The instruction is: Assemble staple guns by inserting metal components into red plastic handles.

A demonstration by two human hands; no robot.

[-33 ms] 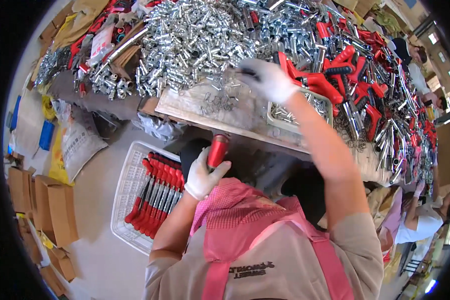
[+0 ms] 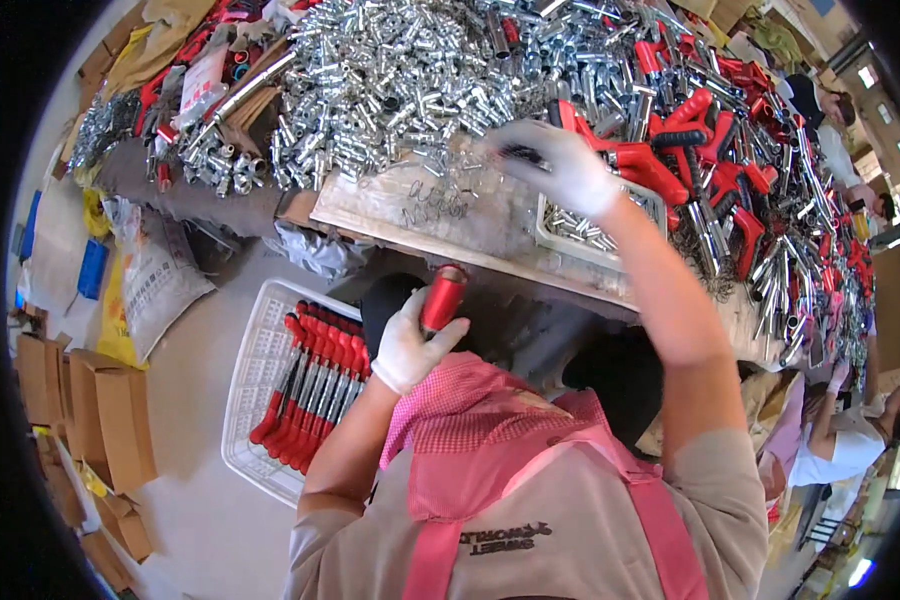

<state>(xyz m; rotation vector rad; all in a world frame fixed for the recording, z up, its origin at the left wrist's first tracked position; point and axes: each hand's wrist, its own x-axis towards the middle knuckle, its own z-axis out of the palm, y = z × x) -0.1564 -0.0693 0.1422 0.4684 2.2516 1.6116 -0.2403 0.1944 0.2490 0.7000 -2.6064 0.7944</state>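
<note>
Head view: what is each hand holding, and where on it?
Left hand grips a red cylindrical handle by its lower end. Right hand pinches a small dark part above the small tray; exact hold unclear.

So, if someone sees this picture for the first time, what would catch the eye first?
Probably the big heap of shiny metal tubes covering the far side of the workbench, with red-handled parts piled to its right. Next, the gloved left hand gripping a red handle near the body, while the gloved right hand reaches over a small tray of metal pieces. A white basket of red-handled tools sits on the floor at the left.
</note>
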